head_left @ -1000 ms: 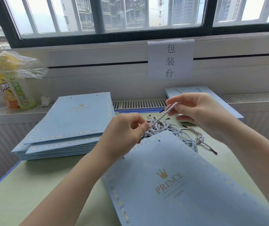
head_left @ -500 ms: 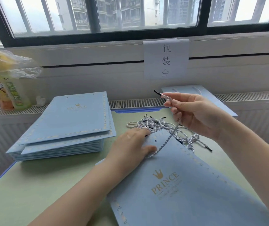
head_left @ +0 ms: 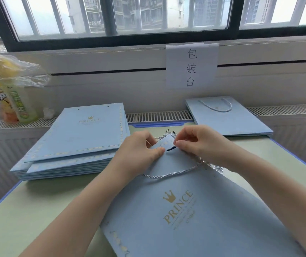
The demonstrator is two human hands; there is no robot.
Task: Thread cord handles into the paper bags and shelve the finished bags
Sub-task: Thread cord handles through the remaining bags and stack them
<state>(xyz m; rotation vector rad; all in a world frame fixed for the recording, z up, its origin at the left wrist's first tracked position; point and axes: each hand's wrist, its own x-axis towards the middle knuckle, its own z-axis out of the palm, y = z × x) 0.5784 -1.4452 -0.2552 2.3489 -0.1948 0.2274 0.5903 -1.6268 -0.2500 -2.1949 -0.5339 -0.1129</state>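
Observation:
A flat light-blue paper bag (head_left: 195,210) with a gold crown and "PRINCE" lies tilted on the green table in front of me. My left hand (head_left: 139,153) pinches its top edge. My right hand (head_left: 198,143) pinches the dark tip of a white-and-blue twisted cord (head_left: 176,173) right at that top edge; the cord loops across the bag's face. A tangle of spare cords (head_left: 167,135) lies just behind the bag, mostly hidden by my hands.
A stack of several flat blue bags (head_left: 78,141) sits at the left. One bag with a cord handle (head_left: 226,115) lies on the radiator ledge at the back right. Drink bottles under a plastic bag (head_left: 9,93) stand far left. A paper sign (head_left: 192,65) hangs below the window.
My right hand came down from above the cord pile to the bag's top edge with the cord tip. My left hand shifted from pressing the bag flat to pinching its edge.

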